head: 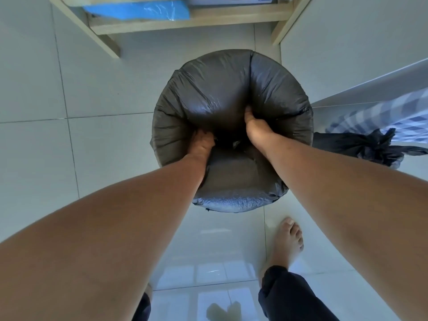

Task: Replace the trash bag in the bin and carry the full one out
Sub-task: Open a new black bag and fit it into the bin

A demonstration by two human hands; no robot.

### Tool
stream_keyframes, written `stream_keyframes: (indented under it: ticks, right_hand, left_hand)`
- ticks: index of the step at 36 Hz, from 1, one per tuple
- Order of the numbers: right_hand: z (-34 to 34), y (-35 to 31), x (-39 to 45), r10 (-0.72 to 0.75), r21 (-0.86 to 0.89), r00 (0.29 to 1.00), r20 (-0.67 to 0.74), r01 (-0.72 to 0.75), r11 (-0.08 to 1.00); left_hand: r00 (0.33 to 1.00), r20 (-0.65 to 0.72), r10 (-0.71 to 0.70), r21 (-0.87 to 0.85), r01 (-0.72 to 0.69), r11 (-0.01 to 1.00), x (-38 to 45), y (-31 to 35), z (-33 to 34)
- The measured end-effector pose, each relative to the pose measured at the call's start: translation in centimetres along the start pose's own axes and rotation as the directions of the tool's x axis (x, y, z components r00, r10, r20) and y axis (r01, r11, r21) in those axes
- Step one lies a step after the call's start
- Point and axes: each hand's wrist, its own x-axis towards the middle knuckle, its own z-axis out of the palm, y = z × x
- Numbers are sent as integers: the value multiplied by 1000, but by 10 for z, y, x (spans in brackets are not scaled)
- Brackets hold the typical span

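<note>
obs, head view, looking straight down. left to right.

left: bare tiled floor (34, 140), pale, nothing on it. top left, wooden shelf (148, 25) with a blue plastic-wrapped pack (139, 9) on it.

left hand (203, 144) is pushed down into the new bag (220, 89), which is black and ballooned with air over the mouth of the bin (231, 202). fingers buried in the plastic; cannot tell whether they are clenched or spread.

centre: new bag's edge looks folded over the bin's rim most of the way round. the bin itself is almost fully hidden by it. the film puffs up in a dome instead of lying against the walls.

right hand (254, 126) also pressed into the bag, a little further in than the left. fingers curled and digging into the film, more pushing than holding.

right: full bag (361, 147), black, its top gathered, sits on the floor just beside the bin, apart from both hands. behind it a blue-and-white checked cloth (393, 117). below, a bare foot (289, 237) on the tiles.

progress (judgement): old bag is out and looks closed. new bag is on the bin but not seated. left to do: press the air out, settle the liner, then pick up the full bag and carry it out. roughly two thirds done.

writing: a box at the top edge shows a strip of print, too cropped and blurred to read. no brand or label legible on either bag or the pack.
</note>
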Motion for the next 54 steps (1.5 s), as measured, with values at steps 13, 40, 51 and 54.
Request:
stream_keyframes:
  ticks: [13, 40, 51, 54]
  right_hand:
    - [-23, -13, -28, -181, -84, 983, 28, 183, 980]
    - [-8, 45, -80, -411, -838, 844, 345, 474, 271]
    - [-70, 44, -125, -737, -684, 519, -433, 343, 644]
    - [-74, 52, -124, -309, -381, 848, -431, 139, 914]
  left_hand:
    - [667, 58, 743, 303, -721, 623, -90, -17, -31]
    - [975, 222, 29, -302, 40, 953, -42, 50, -65]
    - [519, -655, 549, 235, -550, 801, -114, -4, -110]
    - [723, -639, 263, 93, -267, 959, -113, -26, -120]
